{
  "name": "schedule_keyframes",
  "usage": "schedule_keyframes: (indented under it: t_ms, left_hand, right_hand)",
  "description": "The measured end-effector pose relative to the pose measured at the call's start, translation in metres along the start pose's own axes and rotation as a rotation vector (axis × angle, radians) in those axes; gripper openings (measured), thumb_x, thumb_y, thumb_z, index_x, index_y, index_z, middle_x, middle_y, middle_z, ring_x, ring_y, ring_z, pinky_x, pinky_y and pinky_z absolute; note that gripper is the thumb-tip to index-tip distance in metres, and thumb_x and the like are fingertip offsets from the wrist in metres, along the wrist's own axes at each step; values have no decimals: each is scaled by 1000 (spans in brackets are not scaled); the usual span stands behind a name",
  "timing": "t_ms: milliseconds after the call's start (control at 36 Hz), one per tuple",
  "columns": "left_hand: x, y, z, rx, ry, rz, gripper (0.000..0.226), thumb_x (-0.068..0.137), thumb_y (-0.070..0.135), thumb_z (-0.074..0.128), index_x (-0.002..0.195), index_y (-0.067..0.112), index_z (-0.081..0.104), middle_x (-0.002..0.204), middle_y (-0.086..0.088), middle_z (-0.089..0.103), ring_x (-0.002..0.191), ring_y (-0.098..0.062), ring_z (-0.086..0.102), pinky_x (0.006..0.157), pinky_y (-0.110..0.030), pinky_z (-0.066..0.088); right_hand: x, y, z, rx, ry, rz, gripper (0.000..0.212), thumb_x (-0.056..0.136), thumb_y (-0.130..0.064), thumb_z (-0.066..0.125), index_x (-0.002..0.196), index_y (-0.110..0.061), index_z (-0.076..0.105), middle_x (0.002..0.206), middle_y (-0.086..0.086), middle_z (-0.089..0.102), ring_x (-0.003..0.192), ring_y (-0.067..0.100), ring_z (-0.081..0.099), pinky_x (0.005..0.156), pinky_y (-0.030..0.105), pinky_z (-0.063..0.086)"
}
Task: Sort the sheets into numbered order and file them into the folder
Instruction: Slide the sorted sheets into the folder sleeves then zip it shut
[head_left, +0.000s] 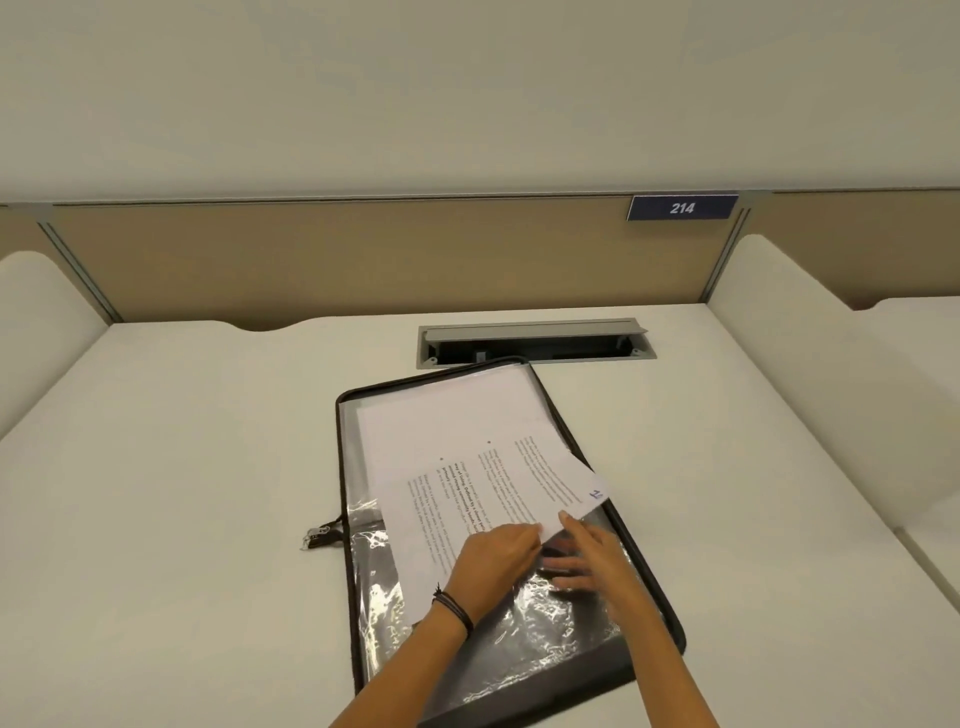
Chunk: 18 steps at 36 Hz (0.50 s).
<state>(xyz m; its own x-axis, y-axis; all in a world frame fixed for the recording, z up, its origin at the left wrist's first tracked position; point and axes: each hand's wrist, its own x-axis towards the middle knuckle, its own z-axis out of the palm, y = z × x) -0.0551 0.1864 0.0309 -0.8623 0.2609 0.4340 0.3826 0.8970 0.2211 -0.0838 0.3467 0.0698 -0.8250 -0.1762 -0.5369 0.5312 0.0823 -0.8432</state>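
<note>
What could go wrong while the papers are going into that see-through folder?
The sheets lie crooked, and one corner reaches over the folder's right rim; it might bend or catch if the folder gets closed. The left hand grips them only at the near edge, so they could fan apart and lose their order. The crinkly clear plastic might snag the paper as it slides in.
</note>
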Motion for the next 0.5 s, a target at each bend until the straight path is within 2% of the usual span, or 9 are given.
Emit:
schedule_keyframes:
  t_ms: [111, 222, 333, 417, 500]
  left_hand:
    - [5, 10, 7, -4, -35, 40, 27, 93, 35, 39, 85, 23, 62, 79, 10, 69, 60, -5, 63, 44, -18, 50]
    - [10, 14, 10, -39, -28, 29, 37, 95, 42, 36, 84, 28, 69, 98, 12, 72, 79, -4, 68, 56, -16, 55]
    - [13, 15, 13, -107, 38, -27, 51, 102, 47, 23, 92, 26, 69, 110, 7, 70, 94, -9, 67, 62, -20, 57]
    - [16, 14, 15, -149, 75, -104, 45, 102, 45, 28, 97, 24, 68, 117, 3, 67, 103, -13, 64, 73, -25, 58]
    - [19, 14, 18, -160, 89, -192, 33, 97, 36, 39, 103, 21, 68, 122, -2, 65, 109, -16, 61, 88, -27, 51]
  right_hand:
    - [4, 2, -14, 15, 49, 13, 26, 96, -16, 53, 121, -12, 51, 95, 12, 71, 79, 27, 72, 66, 35, 59]
    - [8, 3, -30, 37, 170, 14, 21, 96, -4, 48, 117, -7, 50, 94, 15, 66, 77, 28, 70, 58, 29, 59]
    - [12, 4, -53, 61, 341, -22, 14, 94, -1, 45, 105, -1, 55, 89, 15, 65, 78, 29, 66, 52, 28, 56]
    - [14, 7, -74, 142, 491, -77, 16, 93, 0, 44, 97, -1, 59, 88, 16, 65, 77, 27, 63, 52, 29, 55]
    - [15, 10, -95, 222, 593, -102, 14, 93, -3, 46, 96, -6, 60, 91, 14, 65, 77, 27, 62, 55, 30, 56]
